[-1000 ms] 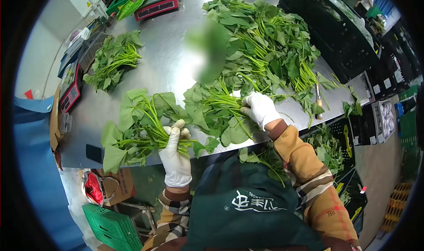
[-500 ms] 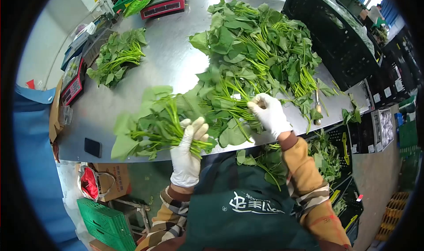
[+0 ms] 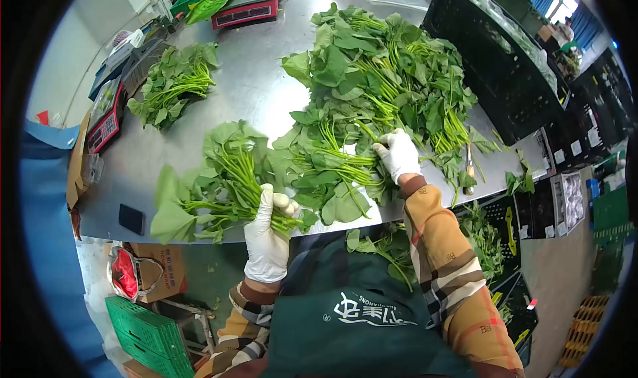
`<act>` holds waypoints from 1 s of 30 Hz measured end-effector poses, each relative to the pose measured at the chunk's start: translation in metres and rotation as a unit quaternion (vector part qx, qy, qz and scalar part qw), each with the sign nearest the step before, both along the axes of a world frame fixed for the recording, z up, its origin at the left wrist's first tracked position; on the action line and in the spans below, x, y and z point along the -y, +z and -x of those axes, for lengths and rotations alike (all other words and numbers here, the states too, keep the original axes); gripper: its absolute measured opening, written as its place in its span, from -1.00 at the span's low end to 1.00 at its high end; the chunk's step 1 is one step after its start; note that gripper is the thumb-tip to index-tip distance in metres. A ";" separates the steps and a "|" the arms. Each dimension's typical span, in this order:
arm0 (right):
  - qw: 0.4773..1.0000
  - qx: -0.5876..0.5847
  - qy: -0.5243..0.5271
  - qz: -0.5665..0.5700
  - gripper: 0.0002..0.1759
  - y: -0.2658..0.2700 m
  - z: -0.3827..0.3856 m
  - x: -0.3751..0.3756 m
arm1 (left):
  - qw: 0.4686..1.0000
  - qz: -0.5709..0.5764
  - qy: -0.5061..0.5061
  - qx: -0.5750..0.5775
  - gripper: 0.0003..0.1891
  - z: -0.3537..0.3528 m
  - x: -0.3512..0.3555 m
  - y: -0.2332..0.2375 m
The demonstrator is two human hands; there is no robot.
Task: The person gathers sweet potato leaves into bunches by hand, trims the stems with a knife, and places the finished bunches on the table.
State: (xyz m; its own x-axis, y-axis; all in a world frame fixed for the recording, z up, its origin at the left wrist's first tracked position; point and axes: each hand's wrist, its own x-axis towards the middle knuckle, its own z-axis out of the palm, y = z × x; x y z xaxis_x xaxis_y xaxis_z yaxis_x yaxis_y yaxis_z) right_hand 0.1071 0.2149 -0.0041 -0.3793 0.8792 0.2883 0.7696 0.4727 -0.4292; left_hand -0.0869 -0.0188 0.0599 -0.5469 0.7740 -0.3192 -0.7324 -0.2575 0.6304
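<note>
My left hand [image 3: 268,238], in a white glove, is wrapped round the stems of a bunch of leafy greens [image 3: 232,168] near the table's front edge. My right hand [image 3: 399,154], also gloved, has its fingers closed on stems at the near side of a large pile of greens [image 3: 399,72]. The leaves of the bunch spread to the left and away from me. A smaller bunch [image 3: 176,85] lies apart on the left of the metal table [image 3: 252,65]. A knife with a wooden handle [image 3: 470,172] lies right of the pile.
Two red scales [image 3: 246,12] [image 3: 106,125] stand at the back and left. A phone [image 3: 131,219] lies at the front left. A black crate [image 3: 492,59] borders the pile's right side. Below the table are green crates [image 3: 146,331] and a black crate of greens [image 3: 485,242].
My right hand has moved slightly left and away from me, onto stems of the pile. The bunch in my left hand has shifted a little left, its leaves more spread.
</note>
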 end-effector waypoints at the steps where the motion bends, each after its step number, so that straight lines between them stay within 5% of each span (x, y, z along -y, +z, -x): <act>1: 0.998 -0.004 0.012 0.061 -0.72 0.003 -0.004 -0.007 | 1.000 0.010 0.002 0.009 -0.84 0.001 0.001 0.002; 3: 0.960 -0.246 0.017 0.133 -0.77 0.008 -0.014 -0.020 | 1.000 0.016 0.006 0.010 -0.82 0.003 -0.001 0.002; 5: 0.865 -0.445 0.001 0.233 -0.82 0.061 -0.020 -0.010 | 1.000 0.004 -0.012 0.007 -0.79 0.007 0.000 -0.010; 7: 0.852 -0.452 -0.008 0.265 -0.81 0.075 -0.042 -0.011 | 1.000 0.012 0.001 0.025 -0.79 0.005 -0.003 -0.007; 9: 0.908 -0.338 -0.008 0.248 -0.74 0.060 -0.076 -0.016 | 0.998 0.023 0.022 0.048 -0.83 0.000 -0.006 -0.002; 12: 0.890 -0.390 -0.071 0.224 -0.71 0.071 -0.099 0.002 | 0.999 0.006 0.014 0.042 -0.82 0.002 -0.006 -0.009; 15: 0.811 -0.562 -0.139 0.090 -0.74 0.070 -0.120 0.021 | 0.999 0.023 -0.006 0.021 -0.77 0.005 -0.003 -0.013; 17: 0.674 -0.722 -0.152 0.034 -0.67 0.064 -0.143 0.029 | 1.000 0.018 -0.004 0.023 -0.76 0.008 -0.003 -0.016; 19: 0.654 -0.726 -0.206 0.056 -0.60 0.059 -0.141 0.035 | 0.999 0.022 0.001 0.030 -0.78 0.009 -0.004 -0.015; 21: 0.615 -0.737 -0.184 0.213 -0.52 0.053 -0.123 0.039 | 0.999 0.030 0.012 0.042 -0.81 0.007 -0.007 -0.009; 22: 0.659 -0.685 -0.160 0.266 -0.54 0.047 -0.108 0.041 | 0.999 0.029 0.012 0.035 -0.83 0.006 -0.007 -0.009; 23: 0.786 -0.552 -0.128 0.247 -0.61 0.048 -0.082 0.047 | 0.999 0.025 0.007 0.033 -0.83 0.005 -0.007 -0.010; 26: 0.895 -0.381 0.011 0.232 -0.67 0.020 -0.023 0.048 | 0.999 0.019 0.003 0.030 -0.86 0.003 -0.006 -0.008; 28: 0.982 -0.169 0.062 0.052 -0.77 0.011 0.007 0.043 | 0.999 0.027 -0.002 0.028 -0.83 0.004 -0.002 -0.008; 30: 0.995 0.005 0.090 -0.038 -0.80 0.009 0.020 0.033 | 0.999 0.027 -0.003 0.031 -0.81 0.006 0.002 -0.008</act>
